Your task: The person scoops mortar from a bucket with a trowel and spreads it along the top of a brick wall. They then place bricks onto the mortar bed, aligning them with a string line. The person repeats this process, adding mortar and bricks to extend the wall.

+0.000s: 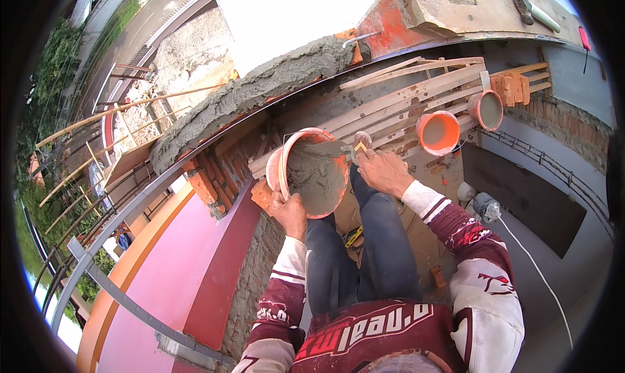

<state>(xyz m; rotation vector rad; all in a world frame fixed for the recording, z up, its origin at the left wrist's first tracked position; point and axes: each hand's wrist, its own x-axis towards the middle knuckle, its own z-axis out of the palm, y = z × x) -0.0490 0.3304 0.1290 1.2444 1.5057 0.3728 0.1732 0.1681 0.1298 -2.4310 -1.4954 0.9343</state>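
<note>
My left hand (290, 215) is closed on the rim of an orange bucket (281, 171), which tilts so that its mouth faces me. Wet grey mortar (316, 174) coats its inside and fills its lower part. In my right hand (385, 172) is a trowel (352, 154), its handle showing a bit of yellow. The trowel's blade is at the bucket's right edge, partly lost against the grey mortar. Beyond the bucket, a thick rough bed of wet mortar (260, 85) runs along the top of the wall.
Wooden planks (397, 99) form a scaffold under the bucket. Two more orange buckets, one nearer (438, 133) and one farther (486, 109), stand to the right beside stacked bricks (510, 88). A metal rail (124, 217) curves at left. A white cable (534, 269) hangs at right.
</note>
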